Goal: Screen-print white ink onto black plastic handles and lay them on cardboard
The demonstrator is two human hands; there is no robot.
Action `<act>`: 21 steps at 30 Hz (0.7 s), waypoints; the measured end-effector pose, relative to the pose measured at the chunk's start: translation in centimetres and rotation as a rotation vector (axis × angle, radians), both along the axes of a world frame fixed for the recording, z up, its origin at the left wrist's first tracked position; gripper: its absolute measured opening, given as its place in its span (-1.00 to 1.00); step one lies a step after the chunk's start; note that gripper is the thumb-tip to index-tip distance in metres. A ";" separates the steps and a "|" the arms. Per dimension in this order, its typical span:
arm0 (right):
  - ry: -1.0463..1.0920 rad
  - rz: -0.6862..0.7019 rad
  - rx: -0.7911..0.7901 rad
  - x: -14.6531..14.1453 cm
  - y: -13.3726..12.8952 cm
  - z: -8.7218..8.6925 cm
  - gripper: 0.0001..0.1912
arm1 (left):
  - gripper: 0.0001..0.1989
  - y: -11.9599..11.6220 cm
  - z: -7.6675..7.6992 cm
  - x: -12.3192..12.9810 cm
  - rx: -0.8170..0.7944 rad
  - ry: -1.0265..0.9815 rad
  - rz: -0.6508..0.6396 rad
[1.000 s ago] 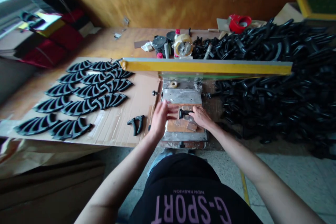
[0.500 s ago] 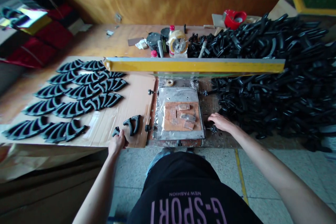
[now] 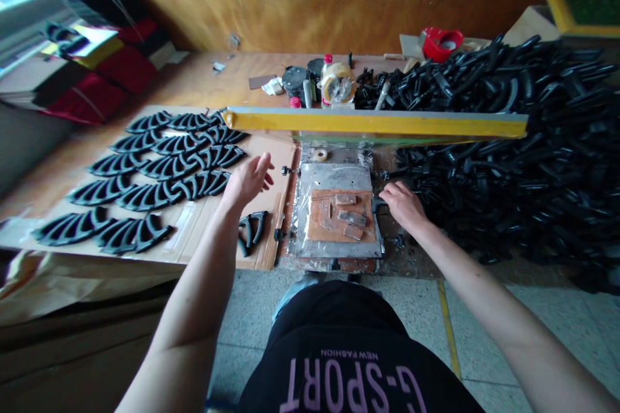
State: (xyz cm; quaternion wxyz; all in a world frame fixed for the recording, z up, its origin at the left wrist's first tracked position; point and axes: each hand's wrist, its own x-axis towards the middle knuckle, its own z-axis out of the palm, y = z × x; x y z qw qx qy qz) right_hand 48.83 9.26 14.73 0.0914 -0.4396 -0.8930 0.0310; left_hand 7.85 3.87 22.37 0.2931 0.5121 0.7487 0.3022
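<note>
My left hand (image 3: 249,179) is raised over the cardboard sheet (image 3: 261,155), fingers apart and holding nothing. Below it, two curved black plastic handles (image 3: 252,230) lie near the cardboard's right edge, partly covered by my forearm. My right hand (image 3: 403,205) is closed on a black plastic handle (image 3: 380,204) at the right edge of the jig plate (image 3: 334,174); most of that piece is hidden under the fingers. On the plate sits a brown board (image 3: 320,232) with several small blocks (image 3: 352,217).
Rows of black handles (image 3: 150,197) cover the cardboard's left. A large pile of black handles (image 3: 508,174) fills the right side. A long yellow frame (image 3: 378,122) hangs across above the plate. Behind it stand bottles, a dark tub (image 3: 295,80) and a red tape dispenser (image 3: 442,45).
My left hand has let go of a black handle on the cardboard and risen up and right. My right hand has moved slightly up to the plate's edge, a black handle now showing at its fingers.
</note>
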 end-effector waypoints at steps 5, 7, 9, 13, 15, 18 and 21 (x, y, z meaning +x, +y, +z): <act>0.085 -0.093 -0.170 2.8 0.1 -3.8 -0.58 | -0.49 1.7 3.7 5.2 0.304 -0.246 -0.019; 0.077 -0.092 -0.257 3.4 -0.6 -5.9 -0.56 | -0.52 1.4 3.7 6.0 0.319 -0.319 -0.001; 0.052 -0.106 -0.286 3.6 -1.1 -7.5 -0.56 | -0.54 1.1 3.4 6.3 0.322 -0.365 0.004; -0.023 -0.241 -0.234 3.8 -0.9 -8.5 -0.64 | -0.60 0.9 3.3 6.3 0.351 -0.436 0.023; -0.015 -0.319 -0.172 3.8 -0.4 -8.0 -0.70 | -0.63 0.8 3.5 6.1 0.386 -0.460 0.050; 0.112 -0.331 -0.045 3.0 0.0 -6.5 -0.73 | -0.65 0.3 4.0 5.9 0.459 -0.494 0.100; 0.247 -0.216 0.043 1.2 -0.3 -4.4 -0.69 | -0.65 0.2 4.6 6.1 0.554 -0.546 0.135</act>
